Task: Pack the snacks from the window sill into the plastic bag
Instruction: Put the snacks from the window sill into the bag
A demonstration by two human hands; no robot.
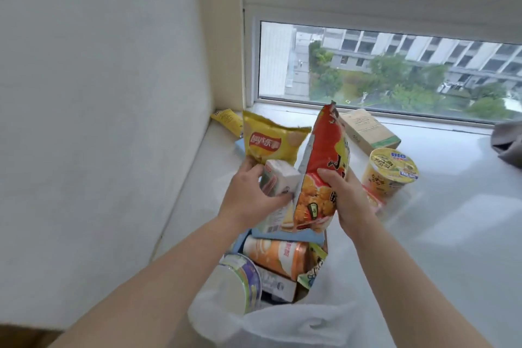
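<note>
**Both hands loaded above the open bag**

The right hand [343, 198] curls its fingers round the lower half of a tall red and orange crinkled foil snack packet [324, 169], holding it upright. The grip of the left hand [248, 198] is wrapped about a small white carton with pastel printing [278, 183], thumb beneath and fingers over the top; its fingertips also touch the bottom edge of a yellow crisp bag with a red logo [271, 141], and whether they hold that bag as well I cannot tell. Both hands sit just above the mouth of a white translucent plastic bag [282, 322], which stands open on the pale window sill [452, 206] near the person.

Inside the bag lie an orange and white cylindrical tube [276, 256], a round tub with a white lid and purple rim [240, 282], a flat white box [278, 287] and a green-edged packet [315, 265], packed close together.

Still on the sill are a yellow instant noodle cup with a printed lid [389, 171] to the right of the red packet, a tan cardboard box with a green band [367, 130] behind it near the window glass [395, 73], and a small yellow pouch [227, 120] in the corner by the wall.
</note>
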